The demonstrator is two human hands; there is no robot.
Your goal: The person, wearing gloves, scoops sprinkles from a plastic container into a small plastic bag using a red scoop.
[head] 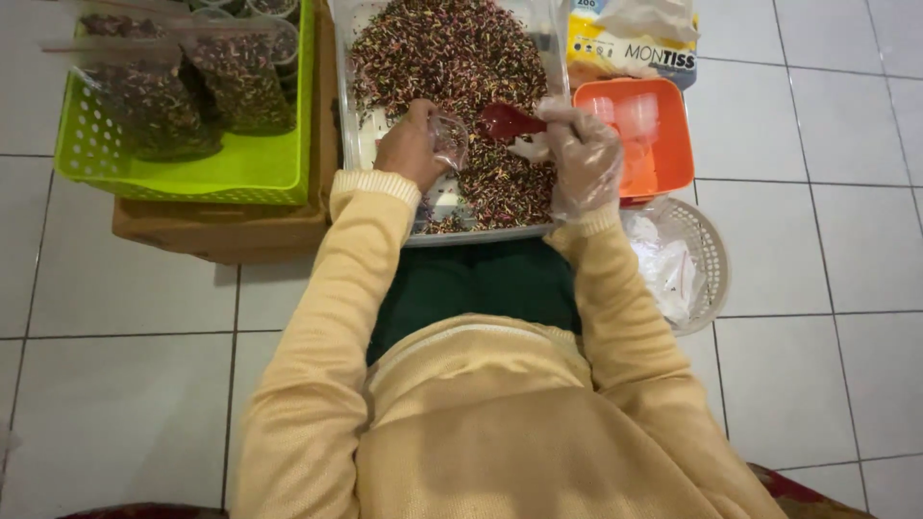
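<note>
White floor tiles (125,384) surround a clear tray (348,125) of multicoloured sprinkles (452,58). Spillage onto the tiles is judged likely if the red scoop (508,120) is tipped past the small clear bag (450,139). The bag is pinched in the left hand (411,146); the scoop is gripped by the gloved right hand (582,154), both forearms extended over the tray.

Home floor, white tiles (827,250), packing baskets (240,173)
</note>
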